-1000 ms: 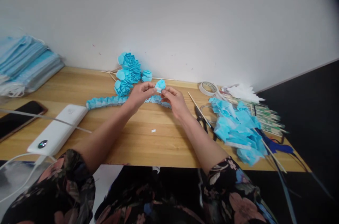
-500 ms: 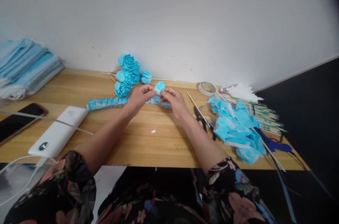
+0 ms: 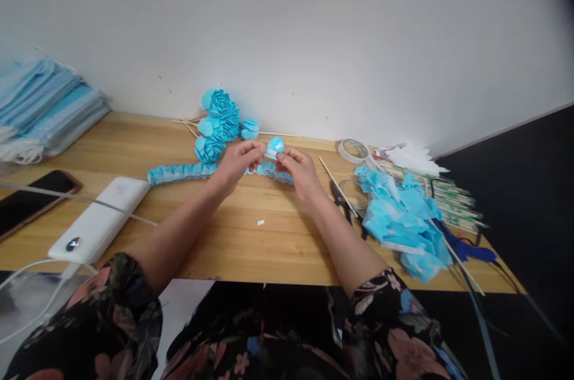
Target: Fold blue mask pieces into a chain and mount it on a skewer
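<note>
A small blue petal-shaped piece of fabric (image 3: 275, 144) with a white strip along its lower edge is up between my hands, above the table. My right hand (image 3: 301, 172) pinches its lower right side between thumb and fingers. At its left edge, the closed fingertips of my left hand (image 3: 242, 163) pinch it too. Behind and below my wrists lies a long row of folded blue pieces (image 3: 182, 173), partly hidden by my hands. Blue fabric flowers (image 3: 219, 122) on thin sticks lie beyond my left hand, with a smaller blue bud (image 3: 250, 128) beside them.
On the left are stacked blue face masks (image 3: 49, 108), a phone (image 3: 36, 200) and a white power bank (image 3: 101, 218) with a cable. To the right lie a tape roll (image 3: 353, 151), black scissors (image 3: 341, 200), crumpled blue fabric (image 3: 403, 212) and packaged sticks (image 3: 457, 203). A white scrap (image 3: 260, 222) lies in front.
The blue piece has shifted slightly right and turned a little in my fingers. My right hand has moved slightly right; both hands keep their pinch.
</note>
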`<state>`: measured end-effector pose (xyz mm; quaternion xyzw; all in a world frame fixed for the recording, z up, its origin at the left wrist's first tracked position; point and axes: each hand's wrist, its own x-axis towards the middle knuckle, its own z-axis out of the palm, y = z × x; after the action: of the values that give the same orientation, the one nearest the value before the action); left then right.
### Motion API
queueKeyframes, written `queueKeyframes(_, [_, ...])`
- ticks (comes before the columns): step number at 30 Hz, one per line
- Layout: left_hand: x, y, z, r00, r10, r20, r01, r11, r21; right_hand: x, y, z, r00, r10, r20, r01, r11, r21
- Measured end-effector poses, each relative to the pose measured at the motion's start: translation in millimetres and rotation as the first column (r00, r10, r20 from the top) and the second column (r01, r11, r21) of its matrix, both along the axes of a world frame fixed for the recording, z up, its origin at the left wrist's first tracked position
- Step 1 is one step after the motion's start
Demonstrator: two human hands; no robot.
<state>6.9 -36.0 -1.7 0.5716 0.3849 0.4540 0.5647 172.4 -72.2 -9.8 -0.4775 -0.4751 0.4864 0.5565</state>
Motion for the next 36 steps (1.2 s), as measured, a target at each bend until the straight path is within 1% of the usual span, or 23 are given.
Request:
queueKeyframes(6, [0.9, 1.1, 0.0, 0.999, 0.028, -0.016, -0.029, 0.999, -0.021, -2.2, -0.2, 0.8, 0.999, 0.014, 0.05, -0.015, 1.0, 0.013])
queueKeyframes(13, [-0.7, 1.3, 0.5, 0.998, -0.005, -0.058, 0.005, 1.0, 0.006, 0.1, 1.2, -2.3, 0.998, 0.001, 0.07, -0.002, 1.0, 0.017])
queueKeyframes(16, [0.8, 1.5, -1.5, 0.998, -0.018, -0.066, 0.019, 1.0, 0.013, 1.4, 2.3, -3.8, 0.999, -0.016, 0.036, 0.015, 1.0, 0.027])
queueKeyframes(19, [2.8, 1.1, -3.5, 0.999, 0.009, -0.037, -0.008, 1.0, 0.011, 2.2, 3.5, -4.0, 0.998, -0.034, -0.058, 0.036, 0.998, 0.046])
queueKeyframes(21, [3.5, 0.4, -4.6, 0.999, 0.028, -0.016, -0.028, 1.0, 0.001, 2.2, 3.7, -3.8, 0.995, -0.063, -0.081, 0.068, 0.996, 0.066])
queueKeyframes(24, [3.4, -0.7, -5.8, 0.999, 0.044, -0.006, -0.044, 0.999, -0.018, 1.0, 2.6, -3.4, 0.994, -0.1, -0.038, 0.103, 0.991, 0.087])
queueKeyframes(26, [2.9, -1.0, -6.5, 0.999, 0.046, -0.002, -0.046, 0.999, -0.028, -0.1, 1.4, -3.1, 0.996, -0.089, -0.017, 0.09, 0.992, 0.092])
queueKeyframes(29, [2.5, -0.3, -6.2, 1.0, 0.013, 0.002, -0.013, 0.999, -0.035, -1.3, 0.3, -2.5, 0.997, -0.073, 0.0, 0.073, 0.992, 0.099])
queueKeyframes(32, [2.2, 0.6, -2.9, 1.0, -0.008, -0.018, 0.007, 1.0, -0.021, -1.7, 0.2, -1.7, 0.999, -0.051, 0.017, 0.049, 0.995, 0.091])
queueKeyframes(36, [0.6, -0.3, 4.0, 0.999, -0.005, -0.052, 0.004, 1.0, -0.011, -2.7, -0.1, -1.1, 0.998, -0.03, 0.056, 0.026, 0.996, 0.081])
